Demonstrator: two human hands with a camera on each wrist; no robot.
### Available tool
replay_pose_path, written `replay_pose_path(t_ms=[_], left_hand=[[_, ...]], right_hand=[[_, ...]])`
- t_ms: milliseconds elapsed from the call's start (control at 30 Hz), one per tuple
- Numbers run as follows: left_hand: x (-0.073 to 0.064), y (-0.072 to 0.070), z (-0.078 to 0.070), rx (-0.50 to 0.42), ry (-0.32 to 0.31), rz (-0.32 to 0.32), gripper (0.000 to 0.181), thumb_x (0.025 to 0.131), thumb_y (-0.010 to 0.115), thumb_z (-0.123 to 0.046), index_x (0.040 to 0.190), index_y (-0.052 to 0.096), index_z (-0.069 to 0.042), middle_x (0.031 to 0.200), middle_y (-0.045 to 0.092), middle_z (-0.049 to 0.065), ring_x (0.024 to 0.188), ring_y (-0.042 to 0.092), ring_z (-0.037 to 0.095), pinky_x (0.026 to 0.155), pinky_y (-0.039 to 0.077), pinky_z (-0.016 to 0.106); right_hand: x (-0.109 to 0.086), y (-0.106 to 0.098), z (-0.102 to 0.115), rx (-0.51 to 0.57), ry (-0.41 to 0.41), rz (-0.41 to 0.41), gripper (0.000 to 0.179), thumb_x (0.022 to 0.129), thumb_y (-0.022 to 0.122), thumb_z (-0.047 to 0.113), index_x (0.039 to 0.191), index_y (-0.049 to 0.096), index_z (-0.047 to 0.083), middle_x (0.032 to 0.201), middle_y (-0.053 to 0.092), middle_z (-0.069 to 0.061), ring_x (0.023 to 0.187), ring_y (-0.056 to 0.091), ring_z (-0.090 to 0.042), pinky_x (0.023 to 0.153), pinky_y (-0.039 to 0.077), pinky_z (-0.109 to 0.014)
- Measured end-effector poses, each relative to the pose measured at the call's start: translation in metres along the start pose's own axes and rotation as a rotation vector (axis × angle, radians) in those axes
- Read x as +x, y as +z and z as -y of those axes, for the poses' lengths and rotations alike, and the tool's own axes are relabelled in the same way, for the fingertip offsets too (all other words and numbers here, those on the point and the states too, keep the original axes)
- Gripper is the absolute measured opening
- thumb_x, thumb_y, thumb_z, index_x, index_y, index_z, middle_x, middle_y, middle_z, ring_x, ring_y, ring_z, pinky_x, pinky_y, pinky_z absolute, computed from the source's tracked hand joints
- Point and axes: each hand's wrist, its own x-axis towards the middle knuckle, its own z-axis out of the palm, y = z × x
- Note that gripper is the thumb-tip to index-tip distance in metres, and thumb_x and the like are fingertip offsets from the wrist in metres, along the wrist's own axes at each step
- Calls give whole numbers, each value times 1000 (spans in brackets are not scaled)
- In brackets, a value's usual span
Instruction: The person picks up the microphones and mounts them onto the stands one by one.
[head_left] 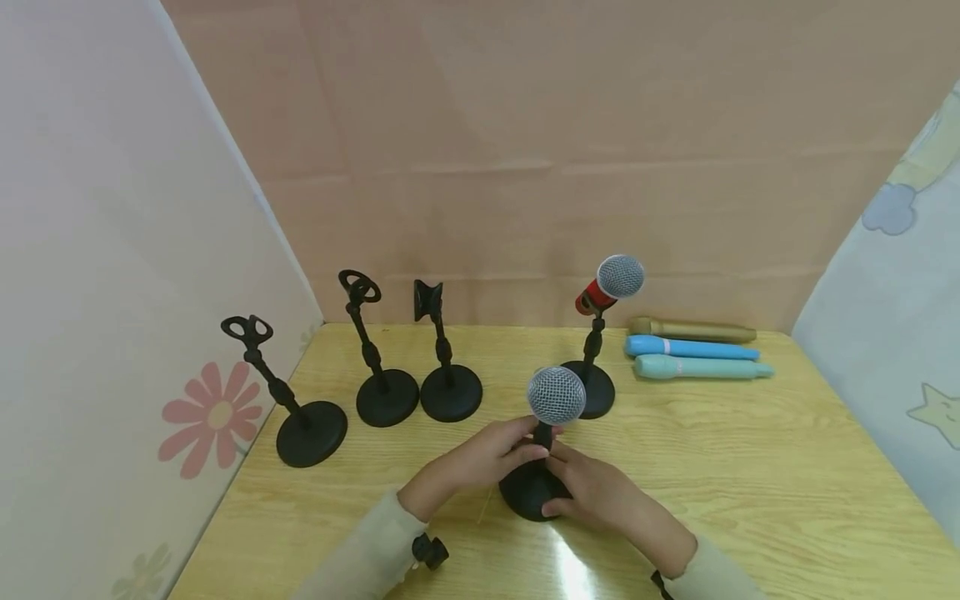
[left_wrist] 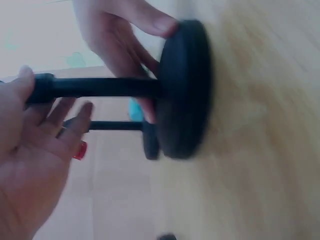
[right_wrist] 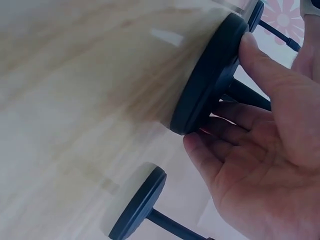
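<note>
In the head view a microphone with a silver mesh head (head_left: 557,396) sits at the top of a black desk stand, near the front middle of the table. My left hand (head_left: 487,457) holds the upper part of the stand's pole (left_wrist: 110,87), thumb and fingers around it just under the microphone. With my right hand (head_left: 603,493) I grip the round black base (right_wrist: 207,75), thumb on its edge and fingers along the opposite side. The microphone's handle is mostly hidden behind its mesh head.
Three black stands with bare clips, a left one (head_left: 312,433), a middle one (head_left: 387,398) and another (head_left: 452,393), stand at the left. Behind my hands a red microphone (head_left: 596,294) rests in its stand. Gold (head_left: 693,330), blue (head_left: 693,347) and mint (head_left: 701,367) microphone-shaped sticks lie back right.
</note>
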Motion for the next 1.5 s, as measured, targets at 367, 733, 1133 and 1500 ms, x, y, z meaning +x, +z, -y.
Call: replay_pose_path(t_ms=[367, 733, 1133, 1500], left_hand=[[-28, 15, 6, 618, -229, 144, 70, 97, 60, -53, 150, 49, -8, 155, 46, 7, 139, 48, 19, 108, 47, 32], [-31, 32, -1, 630, -248, 151, 81, 95, 65, -49, 153, 40, 2, 160, 35, 17, 145, 41, 27, 110, 45, 33], [-29, 31, -10, 636, -305, 151, 84, 94, 65, -52, 153, 39, 3, 161, 34, 17, 147, 38, 26, 109, 46, 32], [-22, 25, -2, 615, -357, 131, 84, 95, 64, -51, 154, 38, 2, 161, 34, 18, 146, 40, 27, 109, 46, 34]], right_hand=[[-15, 11, 6, -82, 150, -75, 70, 90, 75, 43, 140, 57, -2, 148, 52, -18, 131, 56, -34, 97, 54, -48], [-13, 9, 12, -35, 139, -44, 70, 91, 74, 39, 142, 54, -4, 150, 49, -20, 134, 53, -36, 100, 51, -50], [-10, 5, 14, -11, 133, -30, 70, 93, 72, 38, 145, 51, -6, 153, 46, -23, 137, 49, -38, 102, 50, -51], [5, 2, 9, -16, 121, -28, 68, 95, 70, 34, 144, 49, -9, 152, 44, -26, 139, 46, -39, 105, 47, -51]])
